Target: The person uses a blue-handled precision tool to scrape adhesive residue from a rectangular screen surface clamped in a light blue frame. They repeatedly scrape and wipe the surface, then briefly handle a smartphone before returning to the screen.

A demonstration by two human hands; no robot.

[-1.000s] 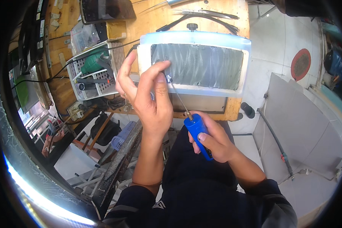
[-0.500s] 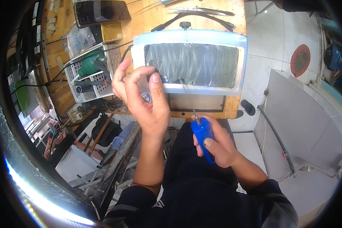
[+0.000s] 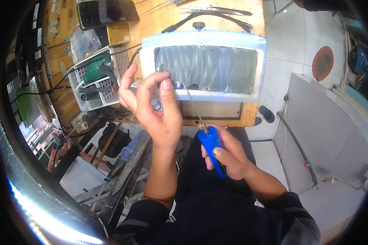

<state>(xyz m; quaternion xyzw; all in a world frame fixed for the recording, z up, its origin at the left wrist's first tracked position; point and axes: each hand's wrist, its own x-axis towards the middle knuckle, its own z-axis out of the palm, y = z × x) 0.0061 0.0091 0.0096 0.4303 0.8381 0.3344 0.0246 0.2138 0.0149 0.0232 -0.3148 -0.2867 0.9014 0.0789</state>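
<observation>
Two grips — right hand (image 3: 229,157) wraps blue-handled screwdriver (image 3: 212,148), left hand (image 3: 153,108) pinches a small part (image 3: 156,105), mostly hidden.

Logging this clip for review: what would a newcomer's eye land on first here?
At centre, the right hand grips a blue-handled screwdriver whose thin shaft slants up to a small part pinched in the raised left hand. Just behind them, a pale blue framed panel with a grey ribbed middle lies on the wooden workbench. Left of it sits a white basket holding a green tool.
</observation>
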